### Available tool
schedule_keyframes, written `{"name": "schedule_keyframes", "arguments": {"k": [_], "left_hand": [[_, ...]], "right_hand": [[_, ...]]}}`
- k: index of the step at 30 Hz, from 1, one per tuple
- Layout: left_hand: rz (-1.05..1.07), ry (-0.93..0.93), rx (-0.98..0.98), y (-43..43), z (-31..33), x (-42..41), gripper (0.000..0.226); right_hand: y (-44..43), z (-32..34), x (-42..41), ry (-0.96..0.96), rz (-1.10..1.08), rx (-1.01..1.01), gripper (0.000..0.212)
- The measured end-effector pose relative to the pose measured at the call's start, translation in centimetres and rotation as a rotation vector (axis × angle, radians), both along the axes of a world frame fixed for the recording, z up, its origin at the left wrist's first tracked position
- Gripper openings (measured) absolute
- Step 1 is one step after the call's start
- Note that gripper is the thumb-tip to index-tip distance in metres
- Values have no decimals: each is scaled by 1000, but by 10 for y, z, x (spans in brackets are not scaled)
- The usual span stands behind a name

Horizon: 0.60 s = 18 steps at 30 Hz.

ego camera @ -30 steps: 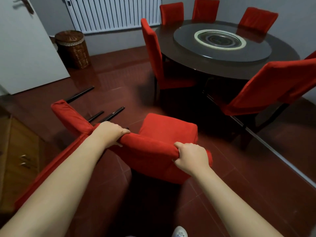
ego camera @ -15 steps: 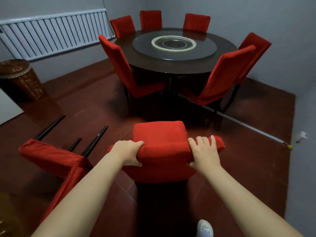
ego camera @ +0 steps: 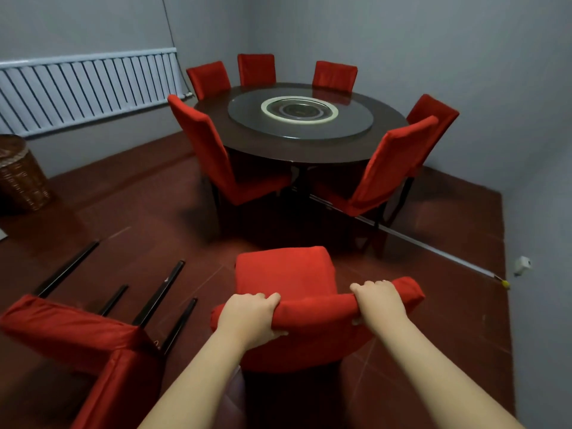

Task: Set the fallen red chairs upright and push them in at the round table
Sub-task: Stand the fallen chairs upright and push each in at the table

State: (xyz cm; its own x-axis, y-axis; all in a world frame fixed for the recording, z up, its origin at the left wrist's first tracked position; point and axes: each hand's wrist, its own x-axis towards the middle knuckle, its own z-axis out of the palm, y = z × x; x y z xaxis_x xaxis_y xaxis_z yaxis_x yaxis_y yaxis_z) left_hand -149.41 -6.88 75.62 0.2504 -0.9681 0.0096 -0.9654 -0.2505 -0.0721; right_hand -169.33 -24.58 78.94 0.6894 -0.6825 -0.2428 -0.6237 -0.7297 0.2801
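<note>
A red chair [ego camera: 284, 274] stands upright right in front of me, its seat facing the round dark table [ego camera: 309, 153]. My left hand [ego camera: 247, 314] grips the left part of its backrest top, and my right hand [ego camera: 379, 300] grips the right part. A second red chair [ego camera: 74, 332] lies fallen at the lower left, its black legs pointing away along the floor. Several red chairs stand around the table, with a gap between the near left chair [ego camera: 213, 156] and the near right chair [ego camera: 390, 168].
A wicker basket [ego camera: 18, 174] stands at the left wall under a white radiator [ego camera: 86, 91]. A thin cable [ego camera: 433, 246] runs across the red tile floor from the table to a wall socket [ego camera: 523, 264] on the right.
The chair in my hands has swung round from tilted to upright and now faces the table. My view rose and turned, so the table sits centred ahead.
</note>
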Motion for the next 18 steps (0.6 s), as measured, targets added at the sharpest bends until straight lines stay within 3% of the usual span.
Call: {"name": "schedule_keyframes", "arguments": {"k": [9, 18], "left_hand": [[-76, -84, 116, -32, 24, 21, 66], [56, -207, 14, -134, 98, 103, 79]], "right_hand": [[-34, 28, 18, 12, 100, 9, 55], [-147, 75, 93, -303, 195, -46, 62]]}}
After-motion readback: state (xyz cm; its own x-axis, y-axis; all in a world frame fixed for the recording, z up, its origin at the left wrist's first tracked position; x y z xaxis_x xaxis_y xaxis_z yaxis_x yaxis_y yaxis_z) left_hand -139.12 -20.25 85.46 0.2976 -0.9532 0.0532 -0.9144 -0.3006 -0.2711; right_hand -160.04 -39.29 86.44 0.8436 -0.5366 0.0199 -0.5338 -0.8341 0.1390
